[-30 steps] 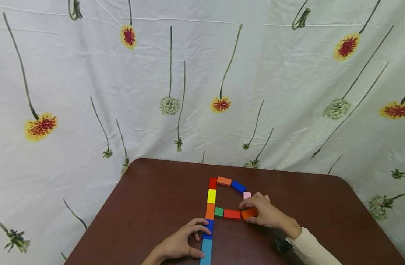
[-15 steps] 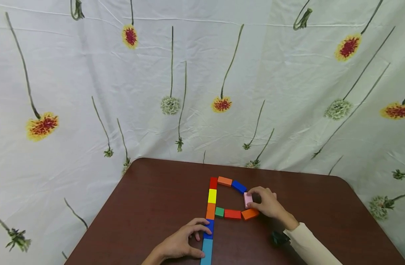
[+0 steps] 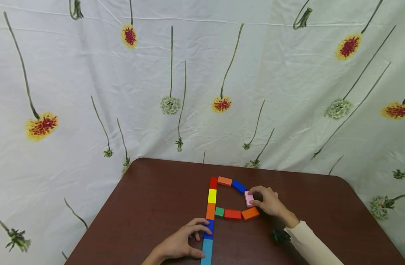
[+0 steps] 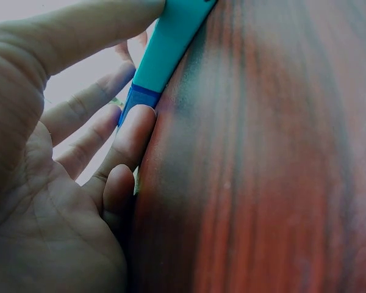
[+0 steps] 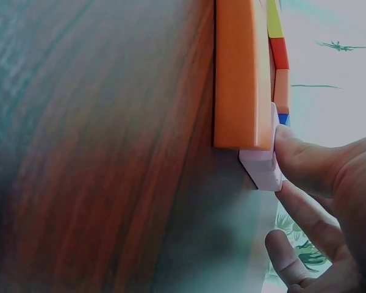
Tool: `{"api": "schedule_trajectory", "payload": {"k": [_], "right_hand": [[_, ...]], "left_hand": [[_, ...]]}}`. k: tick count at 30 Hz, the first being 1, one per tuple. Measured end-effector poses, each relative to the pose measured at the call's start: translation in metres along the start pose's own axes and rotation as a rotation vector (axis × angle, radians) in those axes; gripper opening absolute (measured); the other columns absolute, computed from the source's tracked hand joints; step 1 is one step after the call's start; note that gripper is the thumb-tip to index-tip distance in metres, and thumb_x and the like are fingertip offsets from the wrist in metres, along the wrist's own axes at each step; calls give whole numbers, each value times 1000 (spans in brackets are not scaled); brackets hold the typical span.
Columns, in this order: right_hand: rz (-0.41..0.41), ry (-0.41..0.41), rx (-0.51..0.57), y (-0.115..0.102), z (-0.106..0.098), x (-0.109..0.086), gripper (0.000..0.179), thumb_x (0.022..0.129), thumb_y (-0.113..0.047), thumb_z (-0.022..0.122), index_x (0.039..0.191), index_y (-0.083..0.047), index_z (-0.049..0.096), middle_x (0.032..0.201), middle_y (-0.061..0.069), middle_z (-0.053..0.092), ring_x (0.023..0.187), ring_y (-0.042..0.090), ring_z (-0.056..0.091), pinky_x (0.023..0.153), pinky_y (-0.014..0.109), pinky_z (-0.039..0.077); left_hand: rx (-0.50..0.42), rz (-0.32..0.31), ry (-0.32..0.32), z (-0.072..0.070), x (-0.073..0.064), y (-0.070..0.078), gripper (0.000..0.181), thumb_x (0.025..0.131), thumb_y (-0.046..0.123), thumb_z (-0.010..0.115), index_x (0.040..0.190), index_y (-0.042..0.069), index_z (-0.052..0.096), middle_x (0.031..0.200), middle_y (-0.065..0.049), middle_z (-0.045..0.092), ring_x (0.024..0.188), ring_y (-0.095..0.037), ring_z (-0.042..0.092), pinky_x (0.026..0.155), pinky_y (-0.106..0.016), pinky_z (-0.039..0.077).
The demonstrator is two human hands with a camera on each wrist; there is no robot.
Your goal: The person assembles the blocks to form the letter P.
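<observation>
With thumb and index finger, my right hand pinches a pink block lying flat on the table. That block's far end is close to a blue block; an orange block lies nearer me, angled. In the right wrist view the thumb is on the pink block, behind the orange one. My left hand rests beside the straight row, fingers loosely bent. Its fingertips touch a dark blue block, and its thumb touches the light blue block.
Further up the row are an orange, a yellow and a red block. An orange, a green and a red block belong to the loop. The brown table meets a flowered cloth behind.
My right hand has gone from the orange block to the pink one, and the pink block has shifted slightly away from me. The left hand has stayed still.
</observation>
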State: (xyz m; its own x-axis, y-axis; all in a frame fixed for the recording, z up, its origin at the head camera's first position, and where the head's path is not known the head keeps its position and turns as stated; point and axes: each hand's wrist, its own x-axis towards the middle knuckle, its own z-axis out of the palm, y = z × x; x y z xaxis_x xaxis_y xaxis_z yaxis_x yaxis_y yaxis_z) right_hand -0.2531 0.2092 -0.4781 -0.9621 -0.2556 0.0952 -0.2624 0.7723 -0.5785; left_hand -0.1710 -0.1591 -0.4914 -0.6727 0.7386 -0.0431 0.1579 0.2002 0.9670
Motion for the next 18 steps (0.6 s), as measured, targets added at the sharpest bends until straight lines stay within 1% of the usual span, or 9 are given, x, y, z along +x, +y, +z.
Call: {"api": "schedule_trajectory", "payload": {"k": [5,13,18], "right_hand": [[-13,-3,-9,1,-1,-1,24,87,-13,77,110,-14,72,125,13,67,116,38,54,82,49,30],[-49,7,-4,2,-4,-2,24,86,-12,78,110,-13,72,125,14,67,116,40,54,80,49,30],[-41,26,1,-3,-6,5,25,87,-16,78,111,-12,72,123,13,67,113,38,53,81,50,29]], "left_hand": [[4,8,1,0,0,-1,41,87,16,79,126,13,65,153,-14,35,97,-13,49,79,-22,43],[37,25,10,0,0,-2,42,86,18,80,125,15,66,153,-12,36,97,-16,50,78,-22,42],[34,28,11,0,0,-2,41,85,17,80,124,14,66,153,-12,37,97,-16,50,79,-22,42]]}}
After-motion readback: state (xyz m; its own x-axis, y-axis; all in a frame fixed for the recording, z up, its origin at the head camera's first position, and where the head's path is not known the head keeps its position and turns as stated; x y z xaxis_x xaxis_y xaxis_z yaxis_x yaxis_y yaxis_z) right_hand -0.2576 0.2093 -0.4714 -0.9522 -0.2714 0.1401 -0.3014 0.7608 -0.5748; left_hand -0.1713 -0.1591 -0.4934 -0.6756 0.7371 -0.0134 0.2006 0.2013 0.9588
